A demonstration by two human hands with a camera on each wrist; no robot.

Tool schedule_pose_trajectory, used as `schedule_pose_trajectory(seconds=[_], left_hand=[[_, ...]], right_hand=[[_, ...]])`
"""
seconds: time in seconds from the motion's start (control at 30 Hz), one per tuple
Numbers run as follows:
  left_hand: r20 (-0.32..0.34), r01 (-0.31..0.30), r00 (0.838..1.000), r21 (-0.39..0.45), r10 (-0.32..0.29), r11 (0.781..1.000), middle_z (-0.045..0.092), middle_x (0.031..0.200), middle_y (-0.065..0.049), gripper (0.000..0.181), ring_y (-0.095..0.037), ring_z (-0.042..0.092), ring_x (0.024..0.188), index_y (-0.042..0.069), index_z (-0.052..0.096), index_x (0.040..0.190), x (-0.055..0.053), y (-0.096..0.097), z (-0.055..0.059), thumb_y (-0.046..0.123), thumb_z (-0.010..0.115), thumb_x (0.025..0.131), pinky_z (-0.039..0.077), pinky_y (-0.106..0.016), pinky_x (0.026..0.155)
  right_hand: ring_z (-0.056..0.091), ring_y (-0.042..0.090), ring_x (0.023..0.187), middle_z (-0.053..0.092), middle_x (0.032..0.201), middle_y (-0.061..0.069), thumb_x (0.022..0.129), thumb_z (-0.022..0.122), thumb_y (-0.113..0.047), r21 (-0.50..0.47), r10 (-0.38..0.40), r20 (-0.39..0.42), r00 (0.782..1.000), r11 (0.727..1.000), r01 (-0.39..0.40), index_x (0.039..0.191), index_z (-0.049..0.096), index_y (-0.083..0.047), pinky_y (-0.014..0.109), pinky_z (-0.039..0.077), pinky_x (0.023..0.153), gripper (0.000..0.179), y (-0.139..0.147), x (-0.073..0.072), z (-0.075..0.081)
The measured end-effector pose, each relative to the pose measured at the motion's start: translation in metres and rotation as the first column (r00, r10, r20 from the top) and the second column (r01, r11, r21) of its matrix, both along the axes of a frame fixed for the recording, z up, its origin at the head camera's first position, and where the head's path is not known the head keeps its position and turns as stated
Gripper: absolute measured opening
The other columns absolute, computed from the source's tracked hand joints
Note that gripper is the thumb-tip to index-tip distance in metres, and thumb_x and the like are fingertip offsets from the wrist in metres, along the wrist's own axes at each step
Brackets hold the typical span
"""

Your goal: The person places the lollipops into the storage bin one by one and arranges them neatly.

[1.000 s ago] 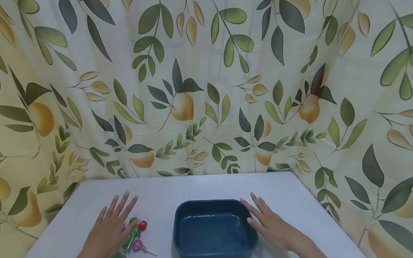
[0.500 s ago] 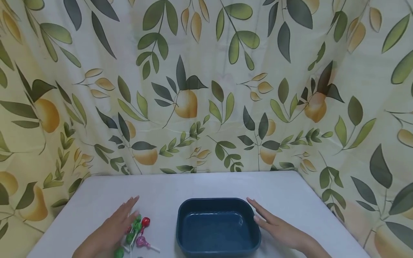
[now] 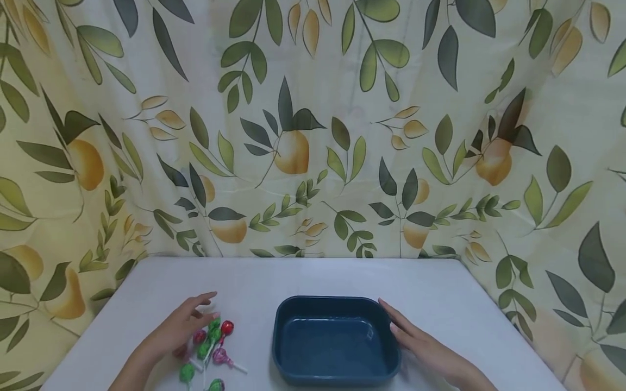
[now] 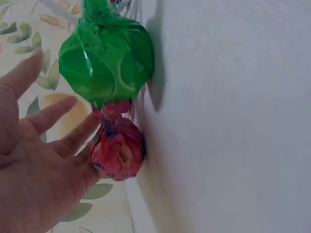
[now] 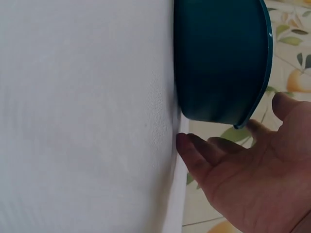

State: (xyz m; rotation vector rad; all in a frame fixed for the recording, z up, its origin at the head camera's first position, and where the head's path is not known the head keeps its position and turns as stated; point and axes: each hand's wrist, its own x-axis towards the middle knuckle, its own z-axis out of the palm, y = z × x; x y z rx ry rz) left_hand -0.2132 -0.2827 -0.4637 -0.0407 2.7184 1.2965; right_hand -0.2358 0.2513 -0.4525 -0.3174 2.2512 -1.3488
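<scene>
Several wrapped lollipops lie in a loose pile on the white table, among them a red lollipop (image 3: 227, 327), a purple lollipop (image 3: 221, 357) and a green lollipop (image 3: 187, 372). My left hand (image 3: 178, 328) is over the pile's left side, its fingers extended and loosely bent. In the left wrist view a green lollipop (image 4: 107, 63) and a pinkish-red lollipop (image 4: 119, 150) are close to the left hand's fingers, not gripped. A dark blue rectangular dish (image 3: 337, 379) stands to the right. Beside its right wall is my right hand (image 3: 425, 347), fingers extended; whether they touch it I cannot tell.
The white-covered table (image 3: 254, 277) carries the dish and lollipops. Behind it and along both sides hangs a curtain (image 3: 303, 206) printed with leaves and fruit. A strip of tabletop separates the pile from the dish.
My left hand, spread flat over the lollipops at first, has turned on its side and bent its fingers, uncovering more of them. The right hand stays by the dish. The head view has shifted slightly.
</scene>
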Motion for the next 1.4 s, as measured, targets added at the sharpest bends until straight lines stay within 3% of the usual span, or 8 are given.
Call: schedule_pose_trajectory(seconds=[0.2, 0.3, 0.5, 0.7, 0.83, 1.07, 1.4], left_hand=[[-0.021, -0.043, 0.999, -0.011, 0.043, 0.999, 0.058, 0.138, -0.013, 0.060, -0.027, 0.058, 0.111, 0.013, 0.060, 0.143, -0.006, 0.003, -0.001, 0.033, 0.081, 0.091, 0.053, -0.042, 0.078], [-0.025, -0.078, 0.997, -0.020, 0.078, 0.997, 0.059, 0.136, -0.012, 0.056, -0.028, 0.058, 0.111, 0.013, 0.064, 0.139, -0.008, 0.000, -0.004, 0.028, 0.083, 0.089, 0.053, -0.041, 0.077], [-0.047, -0.080, 0.996, -0.057, 0.077, 0.995, 0.062, 0.118, -0.008, 0.047, -0.024, 0.057, 0.097, 0.011, 0.072, 0.127, -0.008, -0.009, -0.016, 0.021, 0.087, 0.083, 0.049, -0.046, 0.083], [-0.067, -0.027, 0.997, -0.043, 0.024, 0.999, 0.063, 0.128, -0.013, 0.028, -0.029, 0.063, 0.107, 0.013, 0.077, 0.114, -0.003, -0.017, -0.019, 0.025, 0.082, 0.089, 0.049, -0.057, 0.093], [-0.048, 0.003, 0.999, -0.033, -0.005, 0.999, 0.065, 0.132, -0.011, 0.031, -0.025, 0.063, 0.105, 0.014, 0.077, 0.120, -0.002, -0.023, -0.017, 0.030, 0.079, 0.093, 0.051, -0.051, 0.089], [0.034, 0.095, 0.995, 0.027, -0.096, 0.995, 0.071, 0.120, -0.008, 0.039, -0.027, 0.064, 0.104, 0.009, 0.073, 0.123, 0.001, -0.037, -0.013, 0.030, 0.080, 0.092, 0.053, -0.050, 0.087], [-0.003, 0.216, 0.976, -0.016, -0.216, 0.976, 0.069, 0.102, -0.002, 0.037, -0.022, 0.055, 0.086, 0.010, 0.079, 0.111, 0.004, -0.051, -0.014, 0.024, 0.090, 0.079, 0.045, -0.034, 0.072]], right_hand=[[0.001, 0.043, 0.155, 0.005, 0.172, 0.011, 0.109, 0.036, -0.057, -0.050, 0.008, 0.066, 0.998, 0.999, -0.005, 0.166, 0.013, -0.038, 0.075, 0.012, 0.111, 0.064, 0.004, 0.004, 0.000], [0.000, 0.042, 0.155, 0.003, 0.173, 0.011, 0.110, 0.035, -0.055, -0.095, 0.038, 0.077, 0.996, 0.995, -0.030, 0.166, 0.012, -0.039, 0.072, 0.012, 0.113, 0.063, 0.006, 0.003, -0.003], [-0.003, 0.044, 0.154, 0.002, 0.173, 0.011, 0.110, 0.036, -0.052, -0.128, 0.067, 0.106, 0.992, 0.990, -0.053, 0.165, 0.015, -0.042, 0.076, 0.007, 0.110, 0.060, 0.011, 0.000, -0.008], [0.000, 0.047, 0.153, 0.002, 0.172, 0.013, 0.109, 0.039, -0.055, -0.137, 0.058, 0.149, 0.987, 0.990, -0.038, 0.164, 0.016, -0.046, 0.079, 0.008, 0.108, 0.060, 0.011, -0.002, -0.009], [0.002, 0.047, 0.153, 0.003, 0.172, 0.014, 0.108, 0.041, -0.055, -0.136, 0.048, 0.154, 0.987, 0.990, -0.027, 0.163, 0.018, -0.046, 0.079, 0.009, 0.108, 0.060, 0.010, -0.003, -0.011], [0.002, 0.048, 0.153, 0.004, 0.172, 0.016, 0.109, 0.040, -0.052, -0.162, 0.069, 0.138, 0.988, 0.986, -0.046, 0.164, 0.019, -0.044, 0.078, 0.010, 0.109, 0.059, 0.009, -0.003, -0.016], [0.000, 0.047, 0.153, 0.007, 0.172, 0.013, 0.109, 0.041, -0.051, -0.155, 0.058, 0.117, 0.991, 0.987, -0.039, 0.162, 0.022, -0.047, 0.078, 0.011, 0.109, 0.056, 0.014, -0.003, -0.020]])
